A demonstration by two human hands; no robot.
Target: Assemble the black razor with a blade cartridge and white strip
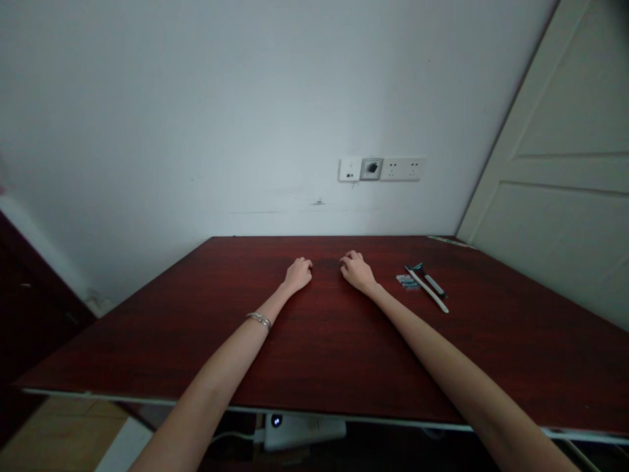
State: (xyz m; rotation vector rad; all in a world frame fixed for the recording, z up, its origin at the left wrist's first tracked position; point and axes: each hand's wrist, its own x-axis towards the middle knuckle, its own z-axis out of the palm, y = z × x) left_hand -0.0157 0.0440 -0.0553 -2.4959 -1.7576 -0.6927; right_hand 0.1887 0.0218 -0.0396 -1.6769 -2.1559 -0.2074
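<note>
My left hand (299,274) rests palm down on the dark red wooden table (314,354), its fingers curled in and nothing visible in them. A silver bangle (259,319) circles that wrist. A short gap to the right, my right hand (358,271) also lies on the tabletop, fingers bent loosely inward, with no held thing showing. Beyond it to the right are a long, slim white stick-like handle (430,292) with a dark tip, a shorter grey-and-dark handled tool (433,284) with a teal end, and a small flat printed packet (407,282). Neither hand touches these.
A pale wall (221,131) with sockets (403,169) stands behind the table. On the right is a cream panelled door (565,196). Below the table's front edge sits a white box-like device (304,431) with a cable. A thin strip (451,242) lies at the back right corner.
</note>
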